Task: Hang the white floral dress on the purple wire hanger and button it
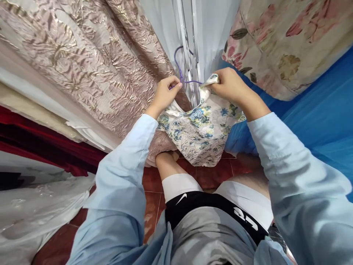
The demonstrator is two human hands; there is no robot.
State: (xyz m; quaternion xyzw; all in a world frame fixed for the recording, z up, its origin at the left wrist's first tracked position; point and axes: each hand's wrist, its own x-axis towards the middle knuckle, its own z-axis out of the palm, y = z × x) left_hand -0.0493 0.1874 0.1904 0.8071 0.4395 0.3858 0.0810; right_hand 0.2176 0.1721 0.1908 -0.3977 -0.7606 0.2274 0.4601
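A white blouse with blue and yellow flowers [198, 129] hangs in front of my legs, its neckline facing up. Out of the neckline rises a purple wire hanger [178, 60], its hook near a white metal rack. My left hand [167, 92] pinches the hanger's left arm, close to the blouse's left shoulder. In my right hand [230, 84] the fingers are closed on the right shoulder of the blouse, with a fold of cloth sticking out above the thumb. The hanger's right arm runs toward that fold, and its end is hidden.
White metal bars [187, 36] stand upright ahead. To the left hang a pink and gold brocade cloth [110, 66] and dark red fabric [49, 140]. A floral cloth [275, 48] and blue fabric [298, 114] hang right. Clear plastic-wrapped material [35, 217] lies lower left over red floor tiles [153, 206].
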